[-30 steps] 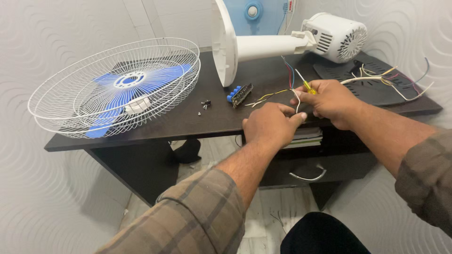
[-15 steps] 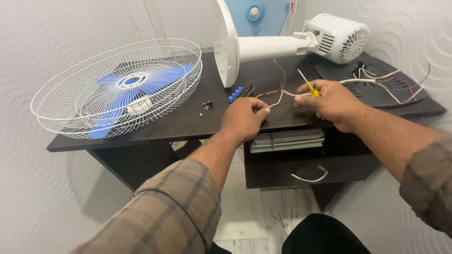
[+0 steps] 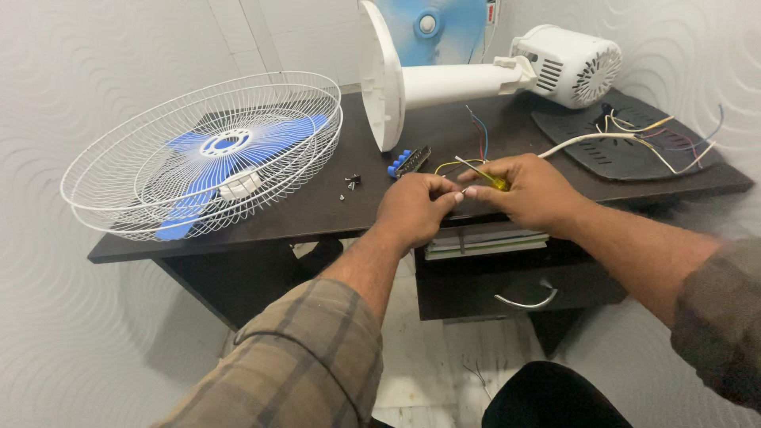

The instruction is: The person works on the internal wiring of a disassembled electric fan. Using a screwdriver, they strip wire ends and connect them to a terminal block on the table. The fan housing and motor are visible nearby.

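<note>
My left hand point(image 3: 416, 206) is closed, pinching something small at its fingertips; I cannot see what, perhaps a wire end. My right hand point(image 3: 529, 192) grips a yellow-handled screwdriver point(image 3: 485, 173), its metal tip pointing left toward my left fingertips. The two hands meet above the front edge of the dark desk point(image 3: 317, 208). Yellow, red and blue wires point(image 3: 476, 143) run from the hands back toward the white fan stand point(image 3: 444, 82). A blue push-button switch block point(image 3: 406, 161) lies just behind my left hand.
A white wire fan guard with blue blades point(image 3: 212, 150) lies at the desk's left. The white fan motor point(image 3: 572, 65) lies at the back right beside a dark cover plate point(image 3: 618, 147) with loose wires. Small screws point(image 3: 349, 184) sit mid-desk. A drawer point(image 3: 519, 281) is below.
My left hand has moved right and closed in on the right hand. The screwdriver has tilted down so its tip now meets my left fingertips. The view has shifted slightly.
</note>
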